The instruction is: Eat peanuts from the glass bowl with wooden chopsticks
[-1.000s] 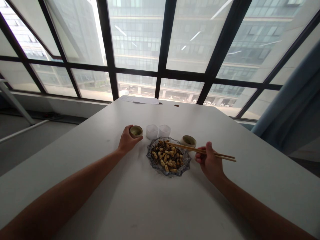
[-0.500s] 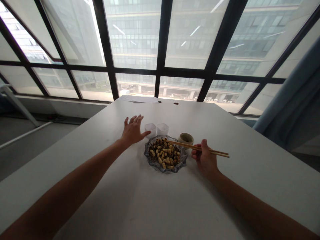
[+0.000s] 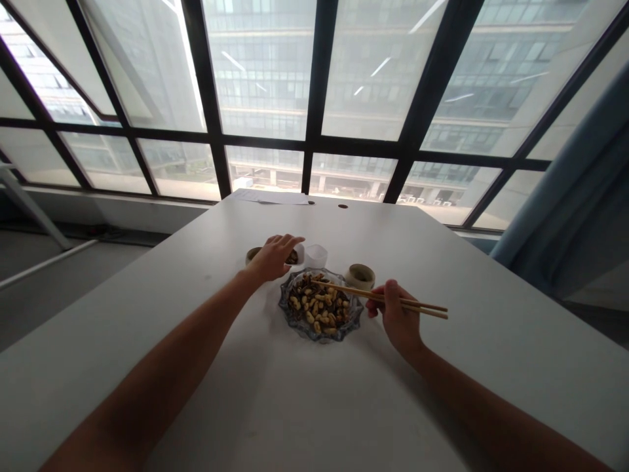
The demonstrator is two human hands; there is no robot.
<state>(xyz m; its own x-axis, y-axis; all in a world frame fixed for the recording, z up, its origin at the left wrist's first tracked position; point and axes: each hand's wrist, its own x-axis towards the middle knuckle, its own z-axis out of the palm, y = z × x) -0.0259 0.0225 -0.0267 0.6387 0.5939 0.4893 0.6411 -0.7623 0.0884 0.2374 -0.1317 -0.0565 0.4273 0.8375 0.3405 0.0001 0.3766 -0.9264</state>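
Note:
My right hand [image 3: 399, 318] holds a pair of wooden chopsticks [image 3: 417, 306], their tips over the far side of a scalloped glass bowl [image 3: 284, 303]. Peanuts in the shell [image 3: 324, 308] fill the bowl, mixed with dark seeds. My left hand [image 3: 274, 259] is closed around a small clear plastic cup [image 3: 299, 256], which looks tilted and shows dark seeds inside. Another clear plastic cup [image 3: 316, 256] stands just right of it, behind the bowl. A stoneware cup [image 3: 360, 276] stands near my right fingers. A second stoneware cup [image 3: 252, 254] is partly hidden behind my left hand.
The white table [image 3: 314, 400] reaches to a wall of windows. Papers [image 3: 270, 197] lie at its far edge, near a round dark hole [image 3: 343, 206]. A blue curtain [image 3: 560, 210] hangs at the right, and a white metal frame [image 3: 37, 206] stands at the left.
My left hand has gone from spread open beside the plastic cup to gripping it. Seeds in that cup and the left stoneware cup have come into view. The chopsticks stay over the bowl.

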